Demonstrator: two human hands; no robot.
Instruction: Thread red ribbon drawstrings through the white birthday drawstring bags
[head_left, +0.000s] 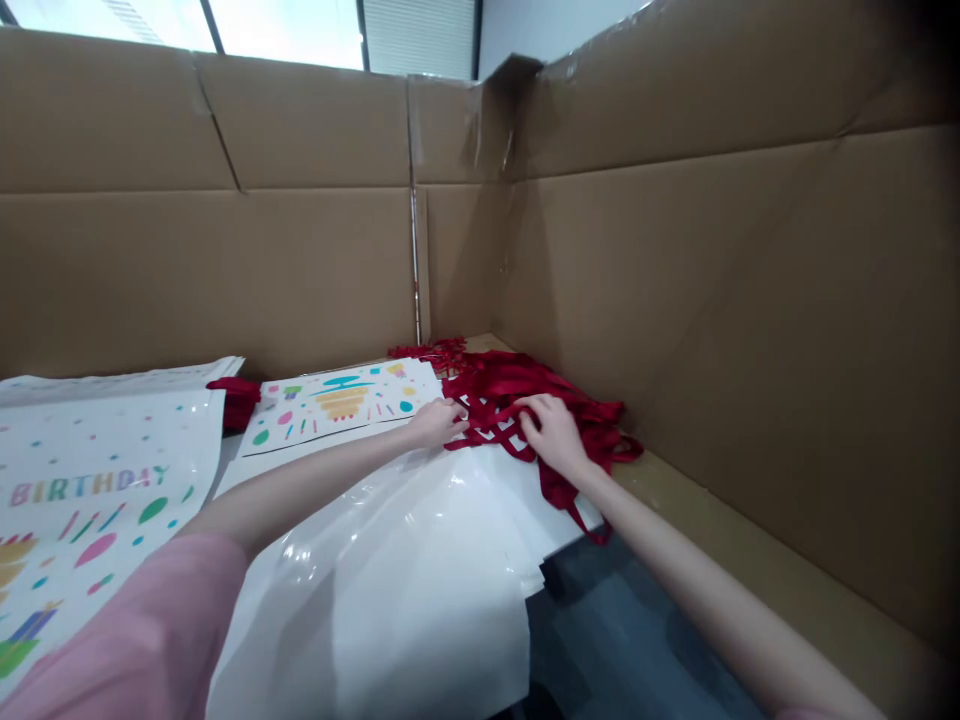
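Observation:
A glossy white sheet (405, 570) lies spread in front of me, with a tangle of dark red ribbon (510, 375) along its far right end. My left hand (437, 422) reaches to the left side of the ribbon, its fingertips pinched on a strand. My right hand (553, 432) is bent over the right side of the tangle, its fingers closed on another strand. Several strands cross in loops between the two hands. One red loop hangs over the sheet's right edge. The exact grip of the fingertips is partly hidden.
Printed white sheets (345, 405) with colourful party pictures lie left of my left hand, and a larger birthday sheet (97, 470) lies further left. Tall cardboard walls (315, 260) enclose the back and right. Dark floor shows below the sheets' right edge.

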